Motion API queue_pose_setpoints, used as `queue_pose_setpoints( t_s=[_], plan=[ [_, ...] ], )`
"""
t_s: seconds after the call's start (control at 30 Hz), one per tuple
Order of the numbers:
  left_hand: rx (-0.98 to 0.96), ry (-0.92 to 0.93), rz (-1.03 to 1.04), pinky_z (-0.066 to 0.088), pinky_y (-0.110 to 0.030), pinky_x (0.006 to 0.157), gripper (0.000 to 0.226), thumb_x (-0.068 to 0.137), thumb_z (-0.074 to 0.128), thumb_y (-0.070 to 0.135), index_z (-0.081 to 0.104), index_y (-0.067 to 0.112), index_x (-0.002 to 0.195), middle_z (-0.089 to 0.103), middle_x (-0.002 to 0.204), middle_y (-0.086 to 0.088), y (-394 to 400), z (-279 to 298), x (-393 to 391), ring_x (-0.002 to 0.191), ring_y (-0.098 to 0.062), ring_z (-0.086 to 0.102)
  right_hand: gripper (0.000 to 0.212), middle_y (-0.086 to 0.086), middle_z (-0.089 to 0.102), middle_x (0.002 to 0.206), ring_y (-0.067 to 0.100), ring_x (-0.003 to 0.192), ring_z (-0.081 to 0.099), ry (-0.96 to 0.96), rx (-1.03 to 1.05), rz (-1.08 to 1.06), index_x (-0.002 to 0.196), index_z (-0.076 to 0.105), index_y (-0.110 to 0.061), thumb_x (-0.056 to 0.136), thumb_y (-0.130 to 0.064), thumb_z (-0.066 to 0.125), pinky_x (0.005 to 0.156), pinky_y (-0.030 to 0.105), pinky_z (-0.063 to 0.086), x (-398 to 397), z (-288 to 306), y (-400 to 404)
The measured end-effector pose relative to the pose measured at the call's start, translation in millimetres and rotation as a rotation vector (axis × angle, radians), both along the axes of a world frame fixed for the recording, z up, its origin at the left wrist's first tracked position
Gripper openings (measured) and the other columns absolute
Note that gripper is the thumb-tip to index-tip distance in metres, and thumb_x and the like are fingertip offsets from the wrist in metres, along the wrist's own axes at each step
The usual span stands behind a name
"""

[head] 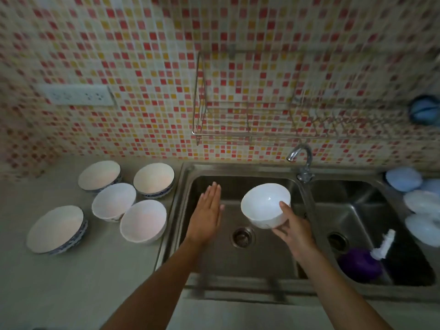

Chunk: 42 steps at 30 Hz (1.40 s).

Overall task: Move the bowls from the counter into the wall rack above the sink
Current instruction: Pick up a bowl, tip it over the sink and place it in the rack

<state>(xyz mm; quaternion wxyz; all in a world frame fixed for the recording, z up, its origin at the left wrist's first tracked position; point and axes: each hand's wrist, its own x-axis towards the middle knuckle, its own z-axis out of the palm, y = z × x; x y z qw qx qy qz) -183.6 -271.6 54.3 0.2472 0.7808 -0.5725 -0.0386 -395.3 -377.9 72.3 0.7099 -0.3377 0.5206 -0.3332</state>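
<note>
Bowl (pixel 265 204) tilted leftward, right hand (pixel 294 231) gripping

dim, flat indoor light with soft shadows. a small glint sits inside the held bowl (pixel 266 204). the wall rack (pixel 262 108) and tiles (pixel 119 44) smear with motion blur; wide-angle bending curves the edges.

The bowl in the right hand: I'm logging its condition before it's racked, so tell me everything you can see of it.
The white bowl is round and deep, glossy like glazed ceramic, with a faint pattern low on its outside. It looks empty and whole. It is tipped, its opening facing the camera, held above the left basin of the sink. Only the right hand touches it, thumb over the rim, fingers beneath.
</note>
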Motion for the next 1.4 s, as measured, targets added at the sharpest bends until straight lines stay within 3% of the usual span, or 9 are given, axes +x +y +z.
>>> queue_pose_setpoints(
  t_s=[0.2, 0.33, 0.53, 0.67, 0.8, 0.9, 1.0, 1.17, 1.4],
  plan=[
    [-0.244, -0.127, -0.047, -0.006, -0.025, 0.118, 0.055, 0.103, 0.022, 0.037, 0.005, 0.018, 0.152, -0.004, 0.159, 0.005, -58, 94, 18, 0.146, -0.008, -0.011, 0.050, 0.003, 0.055, 0.127, 0.027, 0.105, 0.061, -0.119, -0.088, -0.087, 0.131, 0.048, -0.031, 0.086, -0.043, 0.066, 0.063, 0.034, 0.058, 1, 55, -14],
    [-0.213, -0.260, -0.072, -0.016, -0.024, 0.115, 0.057, 0.103, 0.018, 0.038, -0.003, 0.018, 0.152, -0.013, 0.159, 0.002, -94, 127, 30, 0.146, -0.011, -0.016, 0.042, 0.005, 0.060, 0.115, 0.027, 0.102, 0.061, -0.205, -0.119, -0.069, 0.128, 0.049, -0.025, 0.089, -0.038, 0.062, 0.068, 0.039, 0.055, -1, 91, -25],
    [-0.007, -0.341, 0.030, -0.020, -0.033, 0.111, 0.071, 0.091, -0.007, 0.055, -0.016, 0.015, 0.149, -0.024, 0.155, -0.002, -125, 128, 46, 0.143, -0.020, -0.023, 0.047, 0.009, 0.059, 0.120, 0.028, 0.105, 0.061, -0.293, -0.155, -0.027, 0.130, 0.048, -0.023, 0.088, -0.039, 0.063, 0.071, 0.042, 0.055, 5, 136, -52],
    [0.005, -0.393, 0.065, -0.019, -0.036, 0.112, 0.072, 0.090, -0.010, 0.056, -0.015, 0.014, 0.149, -0.023, 0.156, -0.004, -130, 120, 48, 0.141, -0.022, -0.025, 0.053, 0.010, 0.057, 0.121, 0.031, 0.108, 0.059, -0.300, -0.183, -0.022, 0.132, 0.045, -0.022, 0.085, -0.035, 0.067, 0.074, 0.044, 0.057, 13, 157, -75],
    [0.003, -0.396, 0.085, -0.016, -0.038, 0.115, 0.075, 0.088, -0.016, 0.056, -0.013, 0.015, 0.150, -0.019, 0.158, -0.004, -134, 116, 49, 0.144, -0.023, -0.021, 0.050, 0.012, 0.054, 0.125, 0.033, 0.112, 0.057, -0.320, -0.229, -0.061, 0.127, 0.047, -0.019, 0.084, -0.027, 0.071, 0.090, 0.051, 0.054, 25, 175, -101],
    [-0.006, -0.380, 0.081, -0.019, -0.037, 0.113, 0.073, 0.088, -0.015, 0.057, -0.014, 0.016, 0.149, -0.021, 0.157, -0.002, -134, 118, 47, 0.143, -0.022, -0.023, 0.047, 0.005, 0.056, 0.128, 0.027, 0.112, 0.058, -0.165, -0.403, -0.038, 0.122, 0.053, -0.023, 0.082, -0.029, 0.075, 0.087, 0.044, 0.057, 42, 180, -116],
    [0.008, -0.365, 0.063, -0.022, -0.035, 0.111, 0.073, 0.087, -0.015, 0.057, -0.018, 0.016, 0.148, -0.024, 0.156, -0.002, -134, 120, 48, 0.142, -0.021, -0.026, 0.064, -0.001, 0.052, 0.132, 0.026, 0.120, 0.054, 0.152, -0.678, -0.034, 0.134, 0.048, -0.027, 0.078, -0.034, 0.078, 0.088, 0.043, 0.057, 61, 176, -132],
    [0.038, -0.342, 0.040, -0.021, -0.034, 0.111, 0.072, 0.088, -0.012, 0.056, -0.021, 0.015, 0.147, -0.028, 0.155, -0.003, -132, 126, 48, 0.141, -0.019, -0.029, 0.085, 0.002, 0.038, 0.143, 0.021, 0.124, 0.045, 0.576, -1.181, 0.077, 0.144, 0.034, -0.041, 0.076, -0.027, 0.081, 0.084, 0.023, 0.050, 88, 166, -147],
    [0.066, -0.332, 0.034, -0.023, -0.033, 0.109, 0.075, 0.084, -0.017, 0.057, -0.023, 0.015, 0.146, -0.031, 0.154, -0.001, -130, 132, 45, 0.140, -0.019, -0.030, 0.090, 0.004, 0.022, 0.155, 0.023, 0.140, 0.031, 1.052, -1.443, 0.403, 0.153, 0.022, -0.026, 0.081, -0.022, 0.076, 0.099, 0.030, 0.046, 106, 150, -170]
  ],
)
